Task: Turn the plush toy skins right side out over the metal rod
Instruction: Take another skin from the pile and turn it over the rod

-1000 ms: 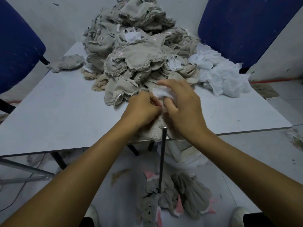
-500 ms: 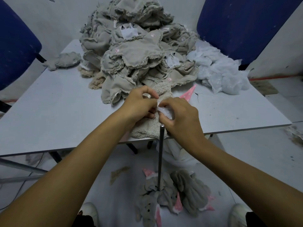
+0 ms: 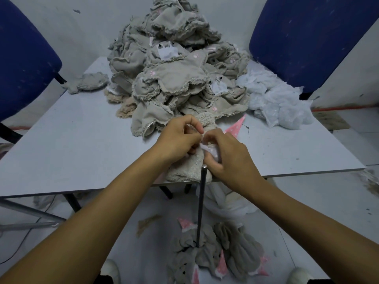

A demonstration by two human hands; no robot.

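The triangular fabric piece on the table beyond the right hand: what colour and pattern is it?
The triangular fabric piece is pink with small white dots, seen in the head view.

Bare table (image 3: pixel 67 140) on the left gives open reach, w/ more bare top on the right. The skin pile (image 3: pixel 176 78) and white fabric (image 3: pixel 274 103) block the far side; rod (image 3: pixel 200 203) stands upright just beside the near edge.

Left hand (image 3: pixel 178 140), right hand (image 3: pixel 227 154) pinch plush skin (image 3: pixel 188 171) above rod (image 3: pixel 200 203).

Beige plush skin (image 3: pixel 189 171) behind upright rod (image 3: pixel 200 203)
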